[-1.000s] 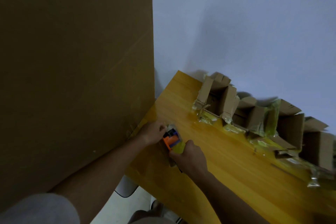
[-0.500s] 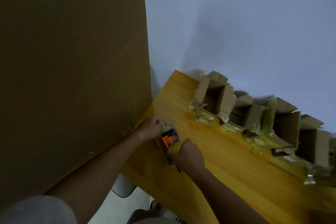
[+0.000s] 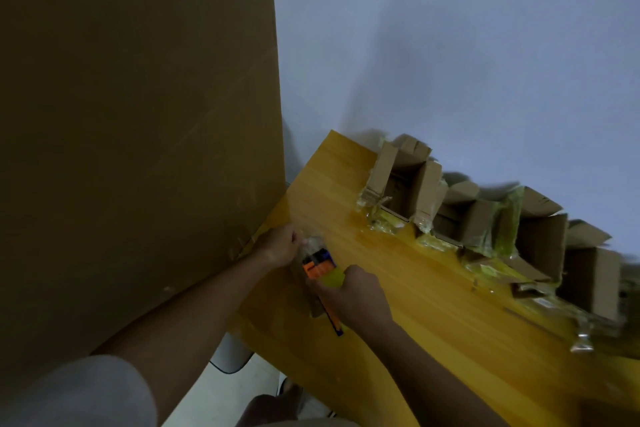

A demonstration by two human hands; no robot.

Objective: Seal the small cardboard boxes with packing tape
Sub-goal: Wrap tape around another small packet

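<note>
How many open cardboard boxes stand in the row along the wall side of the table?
4. First box nearest the table's far corner, second beside it, third next, fourth at the right edge. More may be hidden beyond the frame.

A row of open cardboard boxes (image 3: 485, 218) is set along the far edge of the table (image 3: 433, 305), against the wall (image 3: 450, 45). A tape dispenser (image 3: 318, 265) is held at the table's left near corner, between the left hand (image 3: 278, 246) and the right hand (image 3: 353, 295). A large cardboard sheet (image 3: 138, 114) is stood upright left of the table.
</note>
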